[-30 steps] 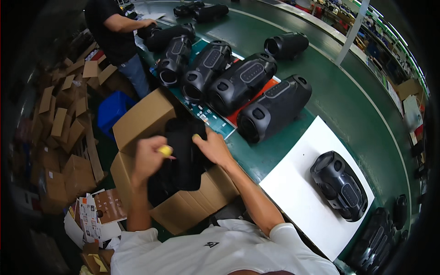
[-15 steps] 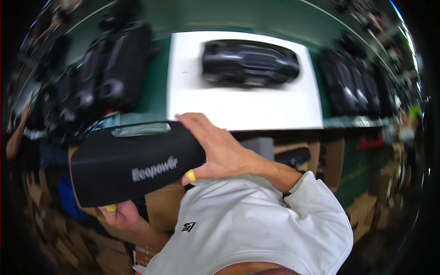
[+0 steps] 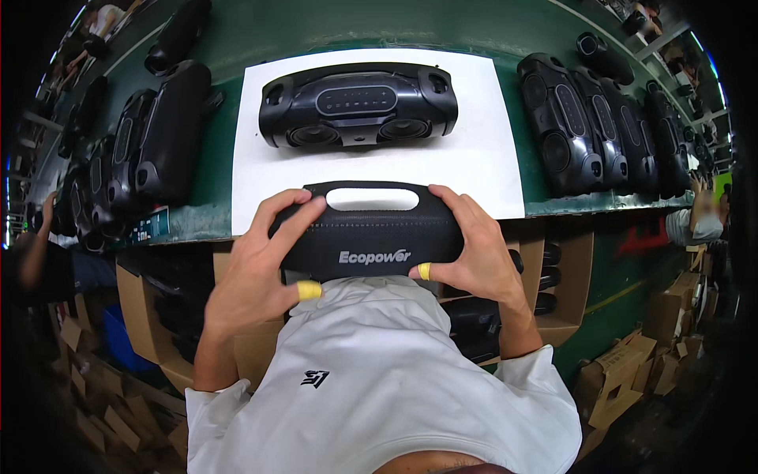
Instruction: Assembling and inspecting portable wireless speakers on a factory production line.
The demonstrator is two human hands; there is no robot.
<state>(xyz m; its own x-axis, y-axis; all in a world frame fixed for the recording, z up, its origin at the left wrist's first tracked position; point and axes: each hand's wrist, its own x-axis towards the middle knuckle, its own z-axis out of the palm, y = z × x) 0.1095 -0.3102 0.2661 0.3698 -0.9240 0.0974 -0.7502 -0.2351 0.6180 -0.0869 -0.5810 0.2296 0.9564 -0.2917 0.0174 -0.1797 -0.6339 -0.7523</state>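
Observation:
Between my two hands is a black fabric-faced speaker cover (image 3: pixel 359 237) with an oblong handle slot near its upper edge and pale lettering on its face. My left hand (image 3: pixel 264 257) grips its left end, my right hand (image 3: pixel 479 251) its right end. Both have fingers on the top edge and thumbs, wrapped in yellow tape, near the lower edge. Just beyond it, a black portable speaker (image 3: pixel 359 107) lies on a white sheet (image 3: pixel 466 170), its oval button panel and two round drivers exposed.
Several black speakers (image 3: pixel 175 130) line the green table (image 3: pixel 332 28) on the left, and several more (image 3: pixel 562 130) on the right. Cardboard boxes (image 3: pixel 146 316) holding black parts stand below the front edge. Other people (image 3: pixel 703 217) are at the sides.
The cover has swung from the left to in front of me and levelled out. My left hand has moved up from its lower corner to its left end. My view has shifted too.

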